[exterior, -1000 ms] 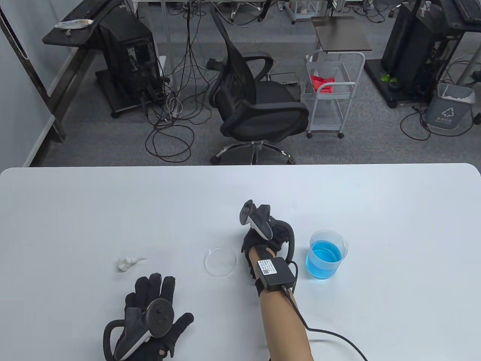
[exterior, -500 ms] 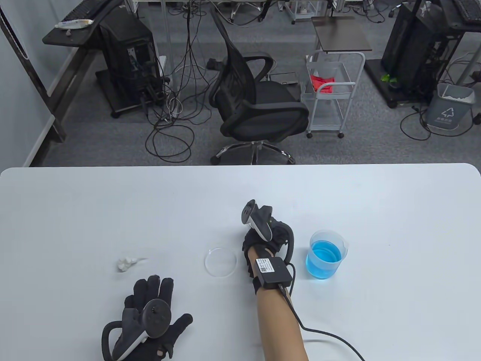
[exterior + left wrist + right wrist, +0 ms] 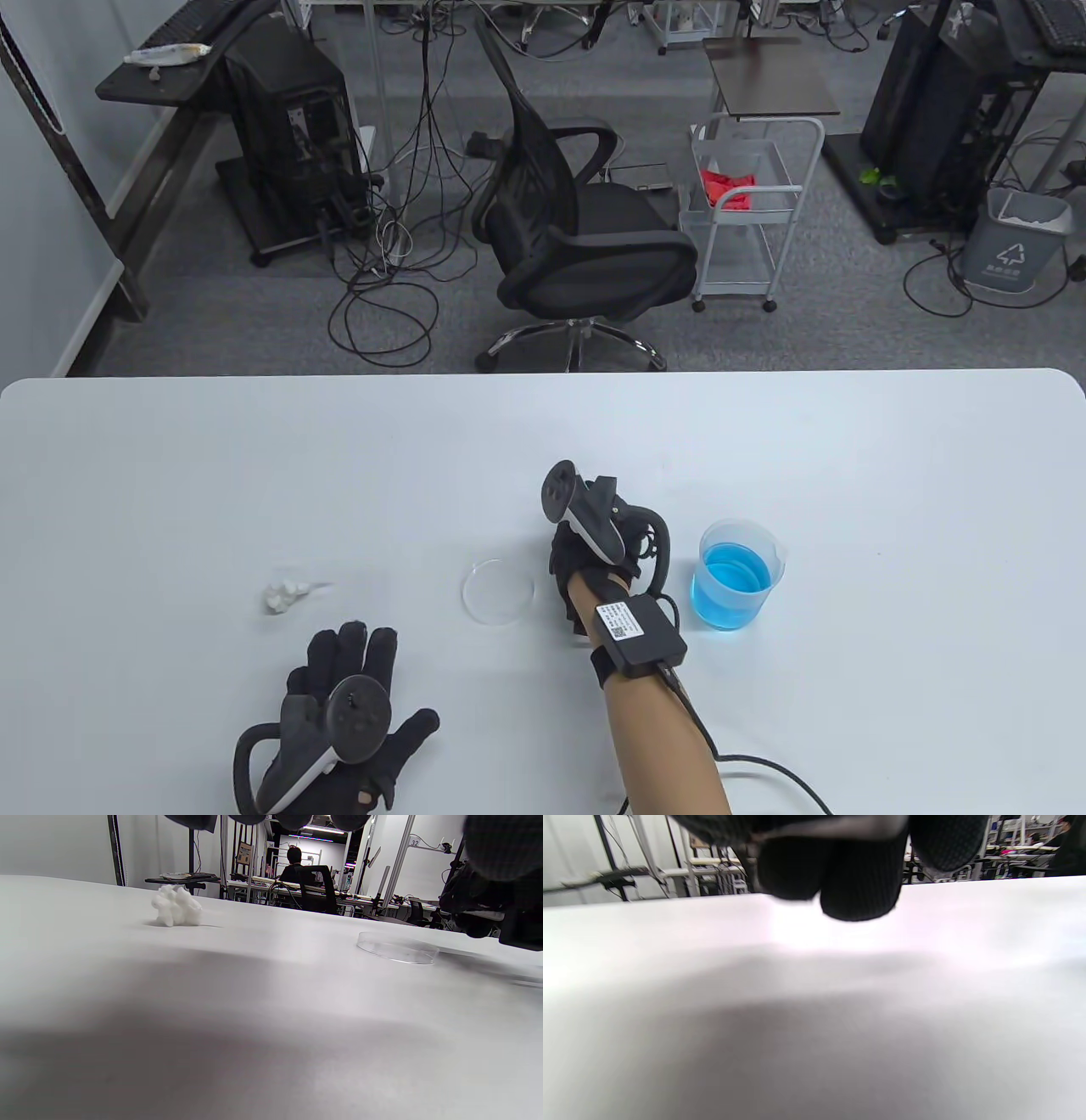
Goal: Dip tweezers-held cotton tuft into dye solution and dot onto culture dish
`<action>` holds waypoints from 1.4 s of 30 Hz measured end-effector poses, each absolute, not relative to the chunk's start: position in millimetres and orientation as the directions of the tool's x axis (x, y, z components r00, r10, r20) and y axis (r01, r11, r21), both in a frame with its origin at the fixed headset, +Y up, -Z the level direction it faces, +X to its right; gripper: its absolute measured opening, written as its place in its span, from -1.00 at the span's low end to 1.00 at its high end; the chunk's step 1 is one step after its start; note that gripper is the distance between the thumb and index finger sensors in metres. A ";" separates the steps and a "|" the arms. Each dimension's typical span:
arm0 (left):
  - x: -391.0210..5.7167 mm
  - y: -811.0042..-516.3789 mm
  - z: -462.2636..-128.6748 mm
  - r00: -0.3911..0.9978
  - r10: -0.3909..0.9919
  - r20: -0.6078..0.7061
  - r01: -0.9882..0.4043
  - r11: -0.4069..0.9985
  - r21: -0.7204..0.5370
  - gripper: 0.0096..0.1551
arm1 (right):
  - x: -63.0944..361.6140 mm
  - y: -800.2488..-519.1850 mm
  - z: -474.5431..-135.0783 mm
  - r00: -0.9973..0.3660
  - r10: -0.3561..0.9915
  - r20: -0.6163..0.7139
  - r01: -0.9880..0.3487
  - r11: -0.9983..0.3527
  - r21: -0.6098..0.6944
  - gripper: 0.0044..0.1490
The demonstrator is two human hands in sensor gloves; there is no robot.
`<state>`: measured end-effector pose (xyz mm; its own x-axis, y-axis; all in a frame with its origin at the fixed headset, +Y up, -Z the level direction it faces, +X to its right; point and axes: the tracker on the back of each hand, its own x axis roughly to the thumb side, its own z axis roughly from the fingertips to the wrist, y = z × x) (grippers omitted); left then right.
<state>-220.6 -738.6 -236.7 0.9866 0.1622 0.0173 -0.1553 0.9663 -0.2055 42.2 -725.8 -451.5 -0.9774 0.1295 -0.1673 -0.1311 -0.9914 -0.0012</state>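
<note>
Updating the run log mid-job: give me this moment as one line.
left hand: flat on table, holds nothing | right hand: between dish and beaker, grip hidden | cotton: untouched | tweezers: unseen

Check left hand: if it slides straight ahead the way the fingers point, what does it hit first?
Probably nothing: the left hand points up-table, passing between the cotton tuft and culture dish. Bare table ahead, though depth is unclear.
</note>
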 end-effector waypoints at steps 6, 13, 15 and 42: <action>-216.6 -740.0 -237.1 0.986 0.160 0.035 -0.149 0.966 -0.211 0.18 | 43.2 -696.6 -417.1 -0.977 0.204 -0.064 -0.198 -0.976 -0.087 -0.35; -213.3 -741.2 -236.8 0.986 0.158 0.052 -0.144 0.966 -0.216 0.18 | 50.7 -662.6 -365.2 -0.976 0.213 0.035 -0.216 -0.960 -0.178 -0.39; -212.2 -742.0 -236.8 0.986 0.155 0.056 -0.139 0.966 -0.220 0.18 | 53.4 -657.0 -351.5 -0.972 0.230 0.053 -0.235 -0.951 -0.200 -0.41; -203.0 -749.4 -238.5 0.992 0.106 0.075 -0.084 0.965 -0.250 0.24 | 90.8 -701.9 -269.0 -0.905 0.407 0.126 -0.426 -0.869 -0.252 -0.46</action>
<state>-203.0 -749.4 -238.5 0.9916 0.1057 0.0749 -0.0840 0.9647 -0.2498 90.8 -701.9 -269.0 -0.9045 0.4073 0.1263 -0.4263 -0.8689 -0.2515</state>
